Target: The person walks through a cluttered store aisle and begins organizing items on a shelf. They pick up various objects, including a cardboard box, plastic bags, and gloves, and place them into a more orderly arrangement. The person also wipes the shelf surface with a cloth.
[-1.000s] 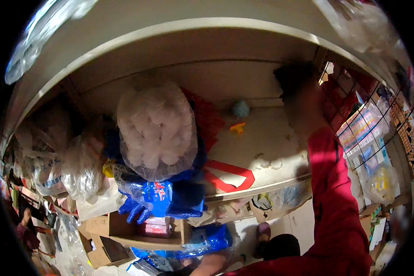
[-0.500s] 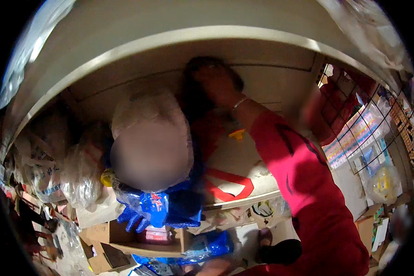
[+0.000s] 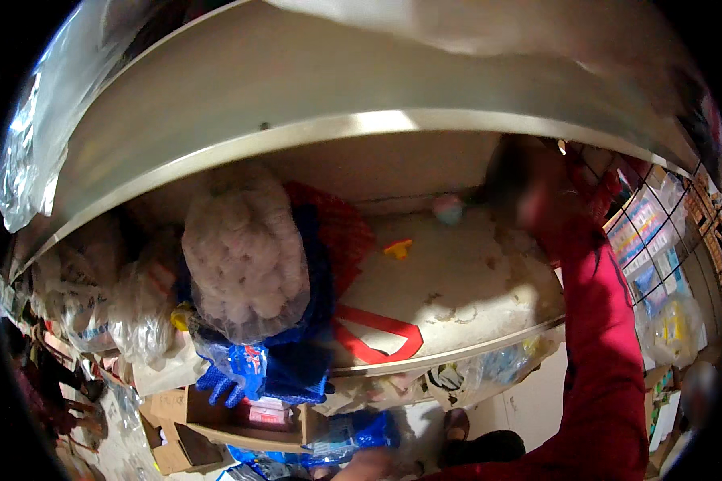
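My right hand, blurred and in shadow, reaches from a red sleeve to the far right end of a pale shelf. It presses on a dark bunched cloth against the back corner. Left of it lie a small pink and pale-blue ball and a yellow plastic piece. Nearer the shelf's front edge is a flat red strap-like loop. At the bottom edge, a blurred patch of skin seems to be my left hand; its fingers cannot be made out.
A clear bag of white round things rests on the shelf's left, over blue packages and a blue dotted glove. An upper shelf edge crosses above. A black wire grid borders the right. Below stands an open cardboard box.
My right hand and the dark cloth have moved right along the back of the shelf to its end. The small ball has come into sight. The view has shifted slightly.
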Demonstrator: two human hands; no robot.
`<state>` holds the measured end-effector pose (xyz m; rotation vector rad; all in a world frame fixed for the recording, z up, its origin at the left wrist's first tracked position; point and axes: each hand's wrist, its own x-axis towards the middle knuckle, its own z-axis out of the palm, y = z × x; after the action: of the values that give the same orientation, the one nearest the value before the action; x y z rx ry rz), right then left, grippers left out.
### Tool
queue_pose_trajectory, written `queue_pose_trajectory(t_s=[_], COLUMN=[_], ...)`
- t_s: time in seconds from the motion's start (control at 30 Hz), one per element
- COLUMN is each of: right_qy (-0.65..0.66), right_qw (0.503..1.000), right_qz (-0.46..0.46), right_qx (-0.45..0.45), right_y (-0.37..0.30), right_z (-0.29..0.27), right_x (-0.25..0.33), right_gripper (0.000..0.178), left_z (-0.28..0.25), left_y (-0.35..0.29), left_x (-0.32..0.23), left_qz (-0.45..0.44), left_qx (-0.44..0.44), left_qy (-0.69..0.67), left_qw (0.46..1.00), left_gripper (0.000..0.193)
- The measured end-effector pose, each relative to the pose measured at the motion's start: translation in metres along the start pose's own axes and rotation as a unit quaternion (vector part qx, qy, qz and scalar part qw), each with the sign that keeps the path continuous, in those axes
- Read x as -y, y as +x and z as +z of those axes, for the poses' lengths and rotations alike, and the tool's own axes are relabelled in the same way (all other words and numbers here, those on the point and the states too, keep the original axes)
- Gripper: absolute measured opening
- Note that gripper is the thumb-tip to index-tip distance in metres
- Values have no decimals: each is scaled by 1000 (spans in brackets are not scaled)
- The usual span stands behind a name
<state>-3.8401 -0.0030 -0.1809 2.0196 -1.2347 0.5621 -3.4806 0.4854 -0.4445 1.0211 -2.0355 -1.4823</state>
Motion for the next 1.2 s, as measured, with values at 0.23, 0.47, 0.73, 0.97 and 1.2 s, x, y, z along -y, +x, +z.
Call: queue_pose_trajectory(t_s=[0.23, 0.47, 0.73, 0.97, 1.2], right_qy=[41, 39, 148, 369, 256], right_qw=[991, 988, 982, 905, 940], right_qz=[75, -4, -104, -183, -197], right_qx=[-102, -149, -64, -104, -105], right_y=[35, 79, 144, 167, 135], right_z=[-11, -26, -57, -69, -49], right_x=[94, 195, 341, 384, 298], right_gripper=[42, 25, 23, 29, 31], left_z=[18, 15, 4, -2, -12], left_y=[-8, -4, -13, -7, -3], left_x=[8, 14, 17, 18, 10], left_qz=[-132, -124, -117, -109, -122], left_qx=[61, 82, 89, 86, 84], left_qy=[178, 196, 198, 199, 202], left_qw=[973, 969, 969, 970, 968], left_gripper=[36, 35, 34, 33, 32])
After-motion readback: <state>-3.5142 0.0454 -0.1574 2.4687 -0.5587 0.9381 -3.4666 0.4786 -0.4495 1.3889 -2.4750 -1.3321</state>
